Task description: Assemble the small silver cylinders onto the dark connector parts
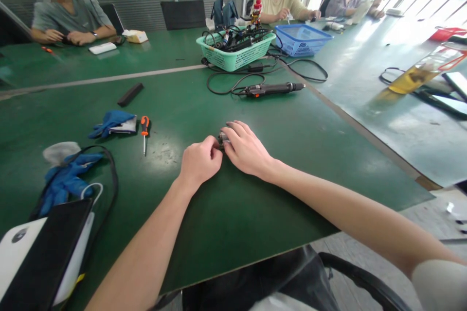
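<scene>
Both my hands meet over the green tabletop (251, 218) around a small silvery and dark part (222, 139). It looks like metal, but its kind cannot be made out because my fingers cover most of it. My left hand (200, 163) is closed, with thumb and forefinger pinched at the part's left side. From the right, my right hand (247, 149) curls its fingers over the same part; the fingertips look dark. An orange and black screwdriver (145, 129) lies to the left of my hands. Beyond them rests a black electric screwdriver (273, 89) with its cable.
Blue gloves (116, 123) and a black strip (130, 94) lie left. Closer are another blue glove (67, 180) and a phone (47, 252). A green basket (237, 60) of tools and a blue basket (304, 46) stand farther back. A bottle (412, 77) lies right. Three people sit across.
</scene>
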`<state>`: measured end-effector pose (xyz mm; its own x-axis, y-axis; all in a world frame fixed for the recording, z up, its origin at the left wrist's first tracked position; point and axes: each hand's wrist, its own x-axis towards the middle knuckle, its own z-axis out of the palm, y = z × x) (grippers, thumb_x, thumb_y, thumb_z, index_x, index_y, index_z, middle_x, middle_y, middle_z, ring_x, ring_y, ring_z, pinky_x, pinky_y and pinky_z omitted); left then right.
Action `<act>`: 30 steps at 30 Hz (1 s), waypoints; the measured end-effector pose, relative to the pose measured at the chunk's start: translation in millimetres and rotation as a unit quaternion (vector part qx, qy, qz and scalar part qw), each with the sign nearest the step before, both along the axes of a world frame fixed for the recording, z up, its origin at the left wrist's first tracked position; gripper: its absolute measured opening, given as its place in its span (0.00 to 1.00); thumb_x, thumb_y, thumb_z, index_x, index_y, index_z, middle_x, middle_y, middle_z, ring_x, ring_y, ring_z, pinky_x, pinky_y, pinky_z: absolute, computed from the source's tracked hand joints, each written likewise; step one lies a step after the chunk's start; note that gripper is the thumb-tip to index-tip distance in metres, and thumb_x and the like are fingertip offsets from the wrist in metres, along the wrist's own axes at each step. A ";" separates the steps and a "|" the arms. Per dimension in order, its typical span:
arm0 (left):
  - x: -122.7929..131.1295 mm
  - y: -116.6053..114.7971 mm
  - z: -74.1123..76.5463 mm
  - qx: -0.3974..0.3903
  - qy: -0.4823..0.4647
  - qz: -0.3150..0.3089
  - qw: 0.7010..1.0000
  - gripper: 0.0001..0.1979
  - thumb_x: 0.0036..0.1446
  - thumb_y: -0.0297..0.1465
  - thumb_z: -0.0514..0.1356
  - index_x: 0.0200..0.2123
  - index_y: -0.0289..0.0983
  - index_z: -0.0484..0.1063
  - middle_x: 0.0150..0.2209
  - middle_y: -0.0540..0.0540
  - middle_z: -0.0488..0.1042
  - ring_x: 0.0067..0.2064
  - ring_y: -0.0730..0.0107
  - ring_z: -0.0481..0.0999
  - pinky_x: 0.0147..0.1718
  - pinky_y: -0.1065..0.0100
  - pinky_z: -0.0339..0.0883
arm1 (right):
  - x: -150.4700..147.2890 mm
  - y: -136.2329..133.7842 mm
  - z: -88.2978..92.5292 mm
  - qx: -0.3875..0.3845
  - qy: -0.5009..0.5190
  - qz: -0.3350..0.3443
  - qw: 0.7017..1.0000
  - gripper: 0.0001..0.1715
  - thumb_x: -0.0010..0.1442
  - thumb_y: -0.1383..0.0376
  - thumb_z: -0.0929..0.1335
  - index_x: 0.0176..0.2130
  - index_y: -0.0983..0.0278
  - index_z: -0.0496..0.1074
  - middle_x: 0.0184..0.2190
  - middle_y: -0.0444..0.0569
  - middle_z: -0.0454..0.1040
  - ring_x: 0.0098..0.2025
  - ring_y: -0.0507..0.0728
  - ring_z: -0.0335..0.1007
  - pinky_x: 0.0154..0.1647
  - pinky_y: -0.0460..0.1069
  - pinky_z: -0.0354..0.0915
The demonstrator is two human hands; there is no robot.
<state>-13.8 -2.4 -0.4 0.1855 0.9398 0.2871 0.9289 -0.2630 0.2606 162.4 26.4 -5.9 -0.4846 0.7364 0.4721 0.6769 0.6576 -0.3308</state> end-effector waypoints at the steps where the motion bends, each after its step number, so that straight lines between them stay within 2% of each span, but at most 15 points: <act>1: 0.7 -0.2 0.1 -0.001 0.003 0.004 1.000 0.10 0.61 0.31 0.52 0.40 0.40 0.72 0.30 0.46 0.78 0.32 0.62 0.78 0.30 0.67 0.62 | 5.1 -2.4 0.3 0.003 0.002 0.003 1.000 0.20 0.67 0.66 0.61 0.57 0.64 0.66 0.61 0.61 0.64 0.67 0.68 0.54 0.65 0.67 0.58; 4: 4.2 -0.1 1.4 -0.008 0.014 0.020 1.000 0.14 0.62 0.34 0.52 0.49 0.40 0.70 0.30 0.47 0.78 0.30 0.62 0.78 0.29 0.67 0.63 | 17.1 -6.5 -1.2 -0.001 0.004 0.024 1.000 0.19 0.65 0.65 0.64 0.55 0.64 0.67 0.63 0.62 0.61 0.67 0.68 0.53 0.66 0.67 0.59; 7: 8.3 0.5 4.0 -0.020 0.040 0.012 0.999 0.23 0.62 0.32 0.52 0.61 0.40 0.64 0.32 0.47 0.80 0.31 0.62 0.79 0.31 0.67 0.66 | 21.7 -4.4 -3.8 -0.005 0.000 0.041 0.999 0.18 0.64 0.63 0.66 0.54 0.63 0.68 0.63 0.62 0.61 0.68 0.68 0.53 0.66 0.67 0.59; 9: 10.9 1.2 6.0 -0.028 0.071 0.000 0.997 0.28 0.62 0.31 0.52 0.65 0.42 0.60 0.34 0.46 0.81 0.33 0.61 0.80 0.33 0.66 0.67 | 22.3 -0.3 -4.9 -0.005 -0.007 0.040 0.999 0.18 0.64 0.63 0.67 0.53 0.64 0.69 0.63 0.62 0.61 0.68 0.69 0.53 0.66 0.68 0.59; 14: 15.7 3.2 8.7 -0.049 0.107 -0.007 0.993 0.30 0.61 0.30 0.51 0.67 0.45 0.60 0.37 0.46 0.82 0.37 0.58 0.81 0.37 0.64 0.69 | 26.7 11.1 -6.8 0.005 -0.025 0.037 0.999 0.17 0.66 0.65 0.66 0.54 0.67 0.70 0.62 0.63 0.62 0.68 0.69 0.53 0.68 0.65 0.58; 20: 19.4 3.2 9.7 -0.055 0.108 -0.004 0.993 0.30 0.59 0.30 0.52 0.66 0.44 0.61 0.35 0.47 0.81 0.35 0.58 0.81 0.36 0.64 0.69 | 40.7 17.5 -4.0 0.000 -0.037 0.076 0.996 0.18 0.67 0.65 0.65 0.55 0.65 0.70 0.63 0.62 0.61 0.70 0.68 0.50 0.68 0.66 0.58; 26: 18.5 2.9 9.0 -0.045 0.112 -0.011 0.993 0.30 0.58 0.30 0.53 0.65 0.44 0.61 0.33 0.47 0.80 0.34 0.58 0.80 0.33 0.65 0.68 | 54.8 11.0 7.2 -0.017 -0.063 0.108 0.992 0.14 0.67 0.65 0.66 0.51 0.66 0.72 0.61 0.62 0.63 0.68 0.70 0.52 0.67 0.67 0.59; 30: 16.9 4.3 7.3 -0.034 0.112 -0.020 0.993 0.30 0.57 0.29 0.52 0.65 0.44 0.61 0.31 0.48 0.80 0.32 0.59 0.79 0.32 0.65 0.66 | 61.6 2.1 5.9 -0.030 -0.034 0.101 0.994 0.13 0.68 0.64 0.65 0.50 0.64 0.73 0.63 0.61 0.61 0.69 0.69 0.51 0.68 0.68 0.58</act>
